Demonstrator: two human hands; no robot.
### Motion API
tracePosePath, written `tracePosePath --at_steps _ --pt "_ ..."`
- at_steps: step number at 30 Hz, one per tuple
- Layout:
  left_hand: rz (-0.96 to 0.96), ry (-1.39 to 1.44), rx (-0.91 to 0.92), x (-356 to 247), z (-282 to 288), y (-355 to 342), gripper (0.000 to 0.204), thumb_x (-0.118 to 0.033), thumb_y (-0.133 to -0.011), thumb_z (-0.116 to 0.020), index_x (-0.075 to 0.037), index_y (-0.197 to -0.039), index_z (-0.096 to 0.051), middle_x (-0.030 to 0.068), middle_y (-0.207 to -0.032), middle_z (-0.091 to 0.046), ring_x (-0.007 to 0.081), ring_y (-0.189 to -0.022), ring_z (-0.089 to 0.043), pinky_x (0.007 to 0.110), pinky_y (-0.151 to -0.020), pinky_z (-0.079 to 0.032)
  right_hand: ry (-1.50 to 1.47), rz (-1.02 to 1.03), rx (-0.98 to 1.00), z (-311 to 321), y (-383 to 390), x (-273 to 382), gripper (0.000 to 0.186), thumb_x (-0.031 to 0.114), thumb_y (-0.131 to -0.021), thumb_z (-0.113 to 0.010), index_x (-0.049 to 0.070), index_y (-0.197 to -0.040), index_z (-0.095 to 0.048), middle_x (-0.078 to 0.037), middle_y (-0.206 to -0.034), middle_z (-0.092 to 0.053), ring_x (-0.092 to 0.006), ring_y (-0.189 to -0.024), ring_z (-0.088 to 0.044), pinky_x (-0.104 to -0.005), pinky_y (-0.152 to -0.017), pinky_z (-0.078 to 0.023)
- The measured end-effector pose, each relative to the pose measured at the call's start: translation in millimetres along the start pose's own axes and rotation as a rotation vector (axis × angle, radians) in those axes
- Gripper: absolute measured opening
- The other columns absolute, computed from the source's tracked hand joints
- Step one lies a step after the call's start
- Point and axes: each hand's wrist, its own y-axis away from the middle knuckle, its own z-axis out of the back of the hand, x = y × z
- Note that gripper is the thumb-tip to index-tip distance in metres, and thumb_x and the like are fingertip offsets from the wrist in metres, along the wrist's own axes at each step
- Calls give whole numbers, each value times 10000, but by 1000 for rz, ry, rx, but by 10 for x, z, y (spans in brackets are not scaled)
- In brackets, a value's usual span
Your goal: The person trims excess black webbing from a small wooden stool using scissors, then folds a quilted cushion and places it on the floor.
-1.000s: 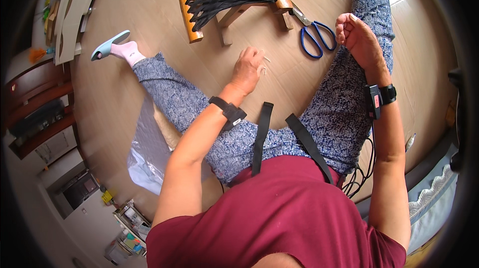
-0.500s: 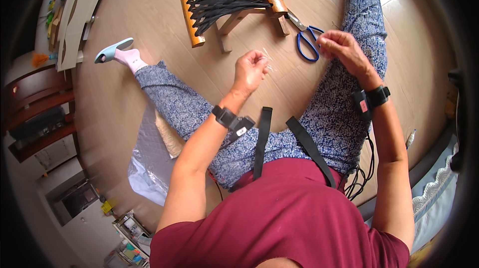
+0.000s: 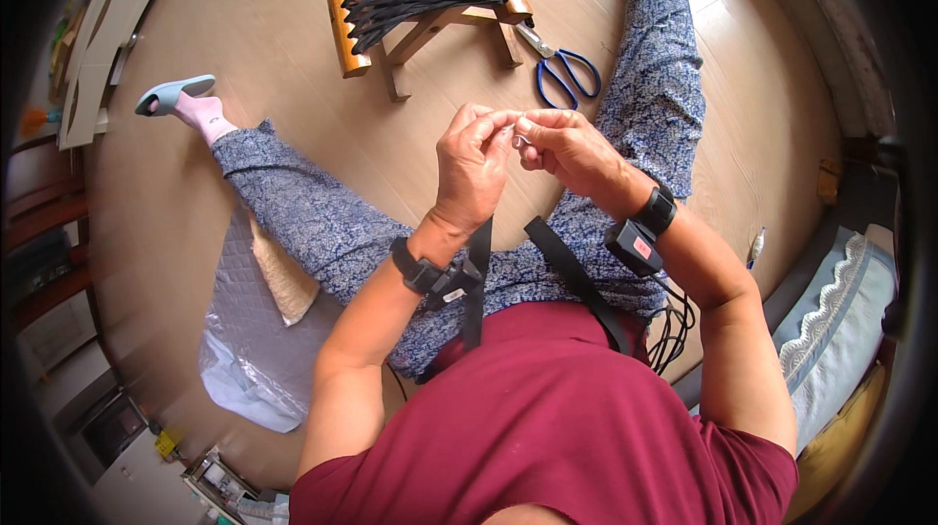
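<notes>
My left hand [image 3: 470,166] and my right hand [image 3: 578,156] meet in front of me, above the floor between my spread legs. Both are closed, thumbs and forefingers pinched around a thin whitish strand [image 3: 521,140]. A small loop of it shows between the fingertips; the rest is hidden in the fingers. Beyond my hands stands a wooden folding stool [image 3: 351,62] with black bands criss-crossed over its top. Scissors with blue handles [image 3: 565,81] lie on the floor at the stool's right, their blades toward its leg.
Left of my thigh lies a grey quilted sheet [image 3: 239,300] with a cream-coloured piece [image 3: 281,276] on it. Black cables [image 3: 674,335] hang at my right hip. A cushion with white lace trim [image 3: 831,315] is at the right, and a white cabinet [image 3: 103,46] at the far left.
My right hand has moved left and my left hand has stayed near the middle, so the two now touch at the fingertips around the strand. The whole view has shifted slightly.
</notes>
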Motion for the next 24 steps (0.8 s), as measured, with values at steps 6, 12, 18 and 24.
tracePosePath --at_steps 6,12,18,24 --pt "159 476 2 -4 135 75 375 44 -936 -579 65 -1308 -536 96 -1117 -625 142 -967 -639 285 -911 -527 160 27 -72 -54 -30 152 206 224 -959 -676 29 -1019 -702 20 -852 -649 -37 -697 -553 -191 -649 -458" --pt "252 426 -20 139 464 108 282 -56 -965 -586 40 -1230 -597 83 -1052 -650 146 -908 -652 298 -845 -540 226 145 -123 185 -6 345 253 318 -981 -641 77 -905 -637 83 -720 -474 -25 -605 -416 -205 -542 -343" --pt "318 300 -150 302 881 171 225 -72 -969 -582 30 -1163 -629 77 -980 -668 134 -806 -659 271 -740 -550 431 347 -278 618 -124 766 294 349 -1015 -587 107 -850 -571 96 -608 -404 -11 -499 -347 -193 -455 -304" --pt "202 147 -432 228 1420 -208 282 -149 -993 -580 -3 -1234 -592 61 -1058 -645 117 -882 -631 259 -761 -535 506 550 -393 1061 -440 1129 235 237 -936 -704 2 -930 -716 4 -689 -609 -63 -587 -536 -216 -565 -451"
